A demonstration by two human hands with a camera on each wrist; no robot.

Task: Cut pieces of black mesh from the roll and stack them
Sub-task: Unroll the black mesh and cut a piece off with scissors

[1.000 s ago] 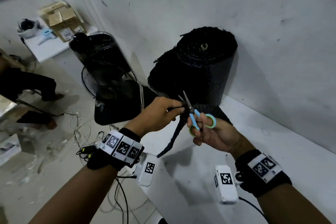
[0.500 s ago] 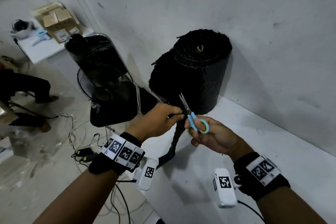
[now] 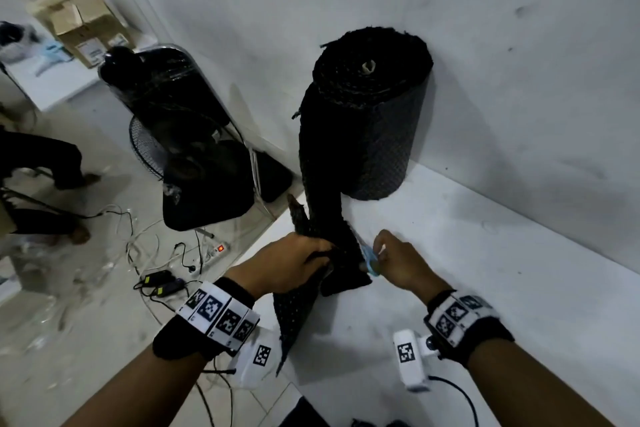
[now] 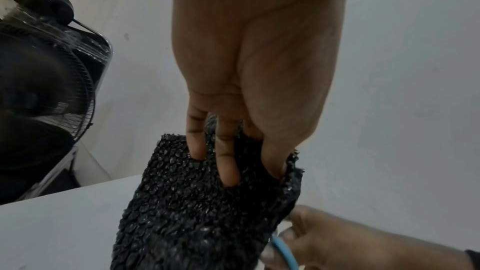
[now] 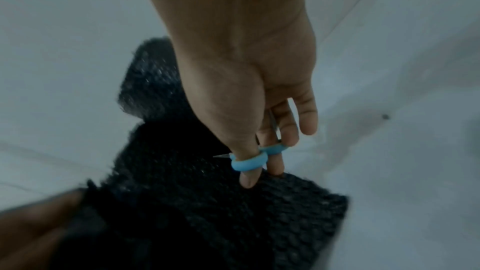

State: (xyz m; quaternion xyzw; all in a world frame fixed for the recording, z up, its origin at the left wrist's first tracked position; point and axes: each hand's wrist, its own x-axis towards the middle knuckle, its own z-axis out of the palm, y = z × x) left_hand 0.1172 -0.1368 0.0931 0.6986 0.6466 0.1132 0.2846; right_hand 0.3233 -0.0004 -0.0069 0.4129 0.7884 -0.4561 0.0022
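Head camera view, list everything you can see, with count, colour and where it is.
Mesh roll: one, black, upright on the table against the wall.
Mesh strip: one, black, running from the roll down into the left hand.
Scissors: one pair, blue handles, on the right hand's fingers.
Table: one, white, right of the floor.
Fan: one, black, on the floor left of the table.
Cardboard box: one, brown, far left on a white surface.
Power strip: one, white, on the floor among cables.
Left hand: grips the mesh strip.
Right hand: holds the scissors.
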